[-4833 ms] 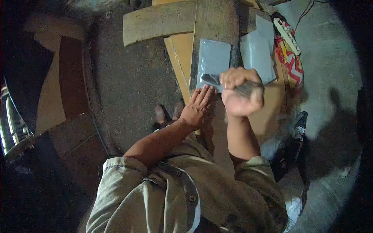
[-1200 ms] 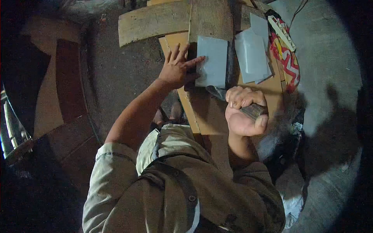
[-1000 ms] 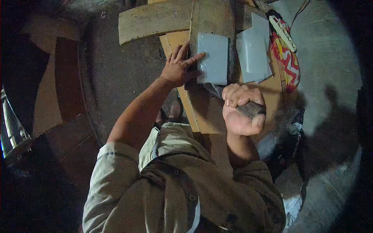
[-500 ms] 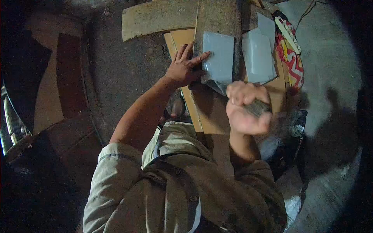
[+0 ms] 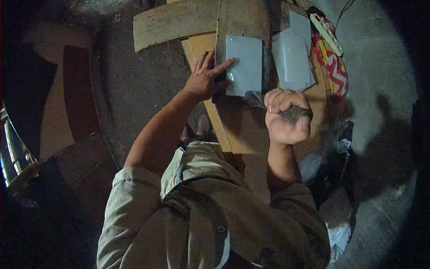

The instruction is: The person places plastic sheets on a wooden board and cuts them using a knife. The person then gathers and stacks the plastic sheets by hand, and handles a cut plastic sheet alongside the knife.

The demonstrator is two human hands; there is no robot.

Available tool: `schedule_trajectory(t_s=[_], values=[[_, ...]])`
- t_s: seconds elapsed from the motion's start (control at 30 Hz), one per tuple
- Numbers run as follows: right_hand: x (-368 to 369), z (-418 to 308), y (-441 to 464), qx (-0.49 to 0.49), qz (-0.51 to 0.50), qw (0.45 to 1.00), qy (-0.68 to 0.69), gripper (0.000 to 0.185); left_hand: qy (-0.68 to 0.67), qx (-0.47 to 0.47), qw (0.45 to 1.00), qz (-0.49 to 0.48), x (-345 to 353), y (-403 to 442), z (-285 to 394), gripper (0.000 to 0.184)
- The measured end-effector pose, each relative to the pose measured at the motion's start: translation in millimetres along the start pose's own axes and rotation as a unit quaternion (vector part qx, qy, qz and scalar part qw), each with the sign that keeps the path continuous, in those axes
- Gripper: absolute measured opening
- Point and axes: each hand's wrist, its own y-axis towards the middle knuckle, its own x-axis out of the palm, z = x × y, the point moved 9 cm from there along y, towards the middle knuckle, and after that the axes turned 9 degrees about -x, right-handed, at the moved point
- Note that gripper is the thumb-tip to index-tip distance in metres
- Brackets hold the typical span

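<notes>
Pale, glossy, rectangular plastic sheet (image 5: 244, 62) is lying mostly flat on wooden board (image 5: 242, 20), long sides running near to far. Dark tool (image 5: 293, 113) is sitting in right hand (image 5: 286, 122), handle partly hiding, flat dark end pointing left and showing at sheet's near right corner.

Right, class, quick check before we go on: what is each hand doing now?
Left hand: open, fingers spread, forefinger over the edge of the pale sheet.
Right hand: closed around a dark tool.
</notes>
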Motion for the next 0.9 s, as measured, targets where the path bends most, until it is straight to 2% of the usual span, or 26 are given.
schedule_trajectory(t_s=[0.07, 0.1, 0.23, 0.3, 0.4, 0.43, 0.47, 0.57, 0.67, 0.73, 0.8, 0.9], values=[[-7, 0, -3, 0.004, 0.041, 0.997, 0.072, 0.053, 0.02, -0.017, 0.999, -0.018, 2, -3, -1, 0.065], [1, -16, 2, -0.043, 0.007, 0.996, 0.074, 0.052, 0.022, -0.017, 1.0, -0.014, 0, -1, -1, 0.065], [-12, -4, -2, -0.015, -0.011, 1.0, 0.02, 0.054, 0.013, -0.02, 1.0, -0.018, 5, -4, -3, 0.066], [-21, -7, 4, -0.029, 0.024, 0.998, 0.044, 0.053, 0.014, -0.01, 1.0, -0.005, 5, -2, -1, 0.066], [-11, -32, 7, -0.081, 0.002, 0.997, 0.019, 0.051, 0.005, -0.005, 1.0, -0.004, 2, -3, -3, 0.065], [-25, -13, 1, -0.008, 0.014, 1.0, 0.0, 0.05, 0.004, -0.014, 1.0, -0.007, 2, -2, -4, 0.065], [-28, -11, 0, -0.008, 0.016, 1.0, -0.003, 0.05, 0.002, -0.02, 1.0, -0.01, 2, -2, -3, 0.065], [-30, -14, 5, -0.049, 0.032, 0.998, -0.006, 0.051, 0.011, -0.002, 1.0, -0.009, 2, -2, -2, 0.065], [-6, -26, 7, -0.069, 0.013, 0.997, 0.036, 0.053, -0.008, -0.011, 1.0, -0.008, 2, -2, -3, 0.064], [5, -22, 5, -0.046, 0.035, 0.997, 0.059, 0.056, -0.008, -0.008, 1.0, -0.006, 4, -2, -4, 0.063], [23, -22, 6, -0.037, -0.008, 0.996, 0.086, 0.056, -0.006, -0.006, 1.0, -0.001, 2, 0, -3, 0.061], [33, -15, 4, -0.033, -0.001, 0.994, 0.108, 0.057, 0.011, -0.017, 1.0, -0.013, 4, -1, -5, 0.061]])
